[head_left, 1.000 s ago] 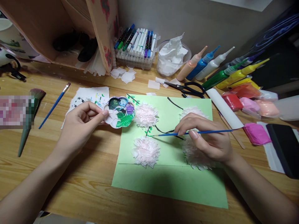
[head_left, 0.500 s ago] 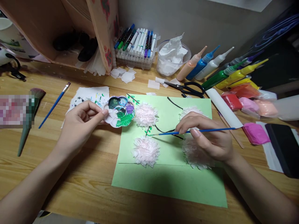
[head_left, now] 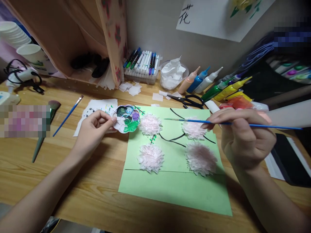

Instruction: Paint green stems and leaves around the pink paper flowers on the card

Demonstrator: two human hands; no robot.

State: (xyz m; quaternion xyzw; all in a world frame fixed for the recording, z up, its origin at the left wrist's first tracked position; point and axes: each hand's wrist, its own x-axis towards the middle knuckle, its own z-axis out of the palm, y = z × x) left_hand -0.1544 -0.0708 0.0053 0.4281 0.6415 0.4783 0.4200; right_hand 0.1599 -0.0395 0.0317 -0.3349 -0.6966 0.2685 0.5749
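My left hand [head_left: 97, 127] pinches the rim of a small flower-shaped paint palette [head_left: 118, 125], its wells wet with green, purple and dark paint. Between the fingers of my right hand [head_left: 243, 136] is a thin blue paintbrush [head_left: 233, 123], held nearly level with its tip to the left, above the paper. Under it lies a light green sheet [head_left: 145, 187] bearing several fluffy pale pink paper flowers, one of them a lower-left flower [head_left: 151, 157]. Black painted branches [head_left: 172, 140] run between them, with small green leaves on the left-hand ones.
A paint-stained tissue [head_left: 97, 105], a second blue brush [head_left: 68, 115] and a large makeup-style brush [head_left: 41, 145] lie left. Behind the sheet are markers [head_left: 143, 63], a tub of tissue [head_left: 171, 77], black scissors [head_left: 191, 101] and paint bottles [head_left: 200, 81].
My right hand has lifted the paintbrush off the small leaves near the lower-left flower and moved right and up. My left hand still holds the palette. The camera view has shifted.
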